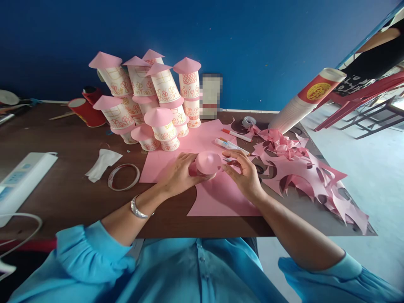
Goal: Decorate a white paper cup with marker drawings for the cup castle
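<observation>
My left hand (179, 174) is wrapped round a paper cup topped by a pink paper cone (208, 162), held above pink paper sheets (221, 198). Just right of the cone is my right hand (242, 170), thumb and forefinger bent close to each other at its edge; whether they pinch anything is too small to tell. Behind stand several cup towers (159, 118) with pink cone roofs and red and orange drawings. A red marker (236, 135) and a white marker (232, 146) lie beyond my right hand.
Pink paper scraps (303, 164) and a tall cup stack (293, 110) are at the right. Left lie a tape roll (123, 177), a crumpled tissue (102, 164), red cups (85, 112) and a power strip (27, 176). A person (372, 59) is at the far right.
</observation>
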`<state>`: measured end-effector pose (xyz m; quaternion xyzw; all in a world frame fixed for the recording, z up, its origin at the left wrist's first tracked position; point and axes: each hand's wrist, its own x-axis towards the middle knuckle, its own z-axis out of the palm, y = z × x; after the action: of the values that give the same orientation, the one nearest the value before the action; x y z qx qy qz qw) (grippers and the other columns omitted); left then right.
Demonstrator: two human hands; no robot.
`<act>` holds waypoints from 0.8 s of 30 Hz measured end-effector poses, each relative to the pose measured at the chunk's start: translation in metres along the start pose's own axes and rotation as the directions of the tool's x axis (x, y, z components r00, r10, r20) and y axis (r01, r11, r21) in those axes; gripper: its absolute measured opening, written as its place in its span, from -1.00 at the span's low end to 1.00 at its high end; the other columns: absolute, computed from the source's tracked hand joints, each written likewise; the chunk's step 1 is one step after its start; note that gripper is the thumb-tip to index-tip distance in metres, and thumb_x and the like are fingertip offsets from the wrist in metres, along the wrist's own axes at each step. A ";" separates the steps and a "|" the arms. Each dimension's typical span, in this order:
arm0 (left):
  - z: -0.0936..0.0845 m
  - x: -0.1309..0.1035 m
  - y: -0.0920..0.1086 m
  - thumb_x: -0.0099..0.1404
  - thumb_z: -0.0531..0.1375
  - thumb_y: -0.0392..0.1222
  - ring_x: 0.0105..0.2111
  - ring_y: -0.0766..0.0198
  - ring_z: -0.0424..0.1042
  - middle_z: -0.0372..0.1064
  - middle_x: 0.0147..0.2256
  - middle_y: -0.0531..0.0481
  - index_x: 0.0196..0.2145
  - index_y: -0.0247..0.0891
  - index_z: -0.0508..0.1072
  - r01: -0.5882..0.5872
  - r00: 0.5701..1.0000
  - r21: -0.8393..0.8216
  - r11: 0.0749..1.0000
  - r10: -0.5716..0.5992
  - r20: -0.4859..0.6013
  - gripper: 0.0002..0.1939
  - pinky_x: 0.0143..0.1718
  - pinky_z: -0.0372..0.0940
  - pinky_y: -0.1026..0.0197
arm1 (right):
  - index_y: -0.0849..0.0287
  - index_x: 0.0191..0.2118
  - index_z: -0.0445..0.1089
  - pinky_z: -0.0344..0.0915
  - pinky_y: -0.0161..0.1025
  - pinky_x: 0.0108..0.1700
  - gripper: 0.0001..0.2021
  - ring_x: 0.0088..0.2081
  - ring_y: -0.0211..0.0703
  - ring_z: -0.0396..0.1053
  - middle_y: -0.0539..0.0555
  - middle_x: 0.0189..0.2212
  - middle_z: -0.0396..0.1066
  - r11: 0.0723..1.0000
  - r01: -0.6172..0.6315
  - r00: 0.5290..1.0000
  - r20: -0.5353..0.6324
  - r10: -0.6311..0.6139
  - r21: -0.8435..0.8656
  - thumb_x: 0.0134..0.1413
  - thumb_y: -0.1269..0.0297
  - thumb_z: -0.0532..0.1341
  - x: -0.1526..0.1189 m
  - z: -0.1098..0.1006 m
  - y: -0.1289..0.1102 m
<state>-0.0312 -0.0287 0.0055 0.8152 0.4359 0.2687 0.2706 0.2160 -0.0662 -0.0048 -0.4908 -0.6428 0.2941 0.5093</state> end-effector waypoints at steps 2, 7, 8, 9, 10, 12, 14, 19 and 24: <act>0.000 0.000 -0.002 0.28 0.47 0.08 0.05 -0.08 0.56 0.64 0.02 -0.16 0.03 -0.20 0.56 0.007 1.000 0.012 1.000 -0.007 0.029 -0.53 0.14 0.47 -0.09 | 0.00 0.05 0.63 0.63 -0.01 0.03 -0.63 0.09 0.04 0.59 0.15 0.05 0.60 1.000 -0.008 1.000 -0.008 0.008 0.001 0.30 -0.12 0.45 -0.001 0.002 0.002; -0.003 -0.001 -0.004 0.18 0.52 0.01 0.11 -0.11 0.51 0.59 0.05 -0.16 0.02 -0.19 0.50 0.040 0.997 -0.045 0.998 -0.037 0.061 -0.47 0.19 0.42 -0.12 | -0.02 0.08 0.63 0.61 0.05 0.14 -0.58 0.16 0.08 0.58 0.16 0.14 0.59 0.997 -0.065 0.997 0.047 0.064 0.036 0.27 -0.16 0.46 0.002 -0.001 -0.001; -0.003 -0.001 -0.004 0.17 0.53 0.04 0.09 -0.12 0.51 0.59 0.04 -0.16 0.00 -0.19 0.50 0.056 0.996 -0.059 0.997 -0.051 0.070 -0.46 0.17 0.42 -0.12 | -0.03 0.10 0.63 0.60 0.08 0.18 -0.58 0.20 0.09 0.57 0.17 0.17 0.58 0.997 -0.067 0.996 0.069 0.064 0.037 0.29 -0.15 0.45 0.004 -0.002 -0.005; -0.004 -0.001 -0.003 0.16 0.53 0.08 0.07 -0.12 0.51 0.58 0.03 -0.16 -0.01 -0.18 0.50 0.075 0.994 -0.070 0.995 -0.069 0.083 -0.46 0.14 0.43 -0.12 | -0.05 0.13 0.62 0.59 0.10 0.22 -0.59 0.26 0.12 0.54 0.17 0.22 0.57 0.998 -0.059 0.994 0.097 0.056 0.031 0.32 -0.12 0.44 0.007 -0.004 -0.010; -0.005 0.000 -0.002 0.15 0.53 0.10 0.05 -0.12 0.50 0.57 0.01 -0.16 -0.04 -0.18 0.50 0.094 0.992 -0.080 0.992 -0.086 0.095 -0.46 0.12 0.42 -0.12 | -0.06 0.17 0.61 0.57 0.13 0.25 -0.59 0.32 0.14 0.50 0.17 0.26 0.55 0.999 -0.036 0.991 0.128 0.034 0.011 0.34 -0.10 0.43 0.010 -0.005 -0.015; -0.005 0.000 -0.001 0.13 0.54 0.09 0.01 -0.11 0.50 0.57 -0.02 -0.14 -0.09 -0.17 0.49 0.124 0.989 -0.091 0.988 -0.115 0.096 -0.48 0.11 0.41 -0.12 | -0.09 0.22 0.60 0.50 0.20 0.35 -0.60 0.37 0.17 0.46 0.14 0.28 0.56 0.997 0.045 0.984 0.174 -0.033 -0.068 0.37 -0.04 0.42 0.017 -0.006 -0.026; -0.005 0.000 0.000 0.11 0.55 0.06 0.00 -0.09 0.50 0.56 -0.03 -0.13 -0.12 -0.16 0.47 0.130 0.989 -0.098 0.987 -0.122 0.085 -0.50 0.12 0.40 -0.12 | -0.10 0.23 0.60 0.36 0.28 0.48 -0.60 0.39 0.18 0.45 0.12 0.26 0.59 0.981 0.150 0.968 0.222 -0.120 -0.122 0.35 0.00 0.44 0.025 -0.003 -0.034; -0.004 -0.001 -0.005 0.16 0.52 0.06 0.08 -0.11 0.50 0.56 0.06 -0.17 -0.04 -0.17 0.46 0.085 0.993 -0.120 0.989 -0.074 0.096 -0.48 0.18 0.39 -0.14 | -0.07 0.36 0.46 0.35 0.27 0.49 -0.43 0.37 0.17 0.48 0.12 0.30 0.58 0.972 0.219 0.911 0.373 -0.174 -0.082 0.29 0.11 0.48 0.031 0.015 -0.035; -0.003 -0.001 -0.009 0.21 0.48 0.02 0.17 -0.11 0.49 0.54 0.15 -0.14 0.16 -0.12 0.45 0.068 0.992 -0.103 0.992 -0.057 0.109 -0.38 0.28 0.34 -0.16 | 0.01 0.51 0.21 0.38 0.23 0.46 -0.22 0.43 0.17 0.44 0.19 0.31 0.57 0.992 0.121 0.906 0.412 -0.095 -0.039 0.28 0.15 0.48 0.027 0.025 -0.025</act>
<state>-0.0391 -0.0249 0.0015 0.7986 0.4315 0.2394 0.3447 0.1840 -0.0466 0.0191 -0.3981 -0.7704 0.3409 0.3631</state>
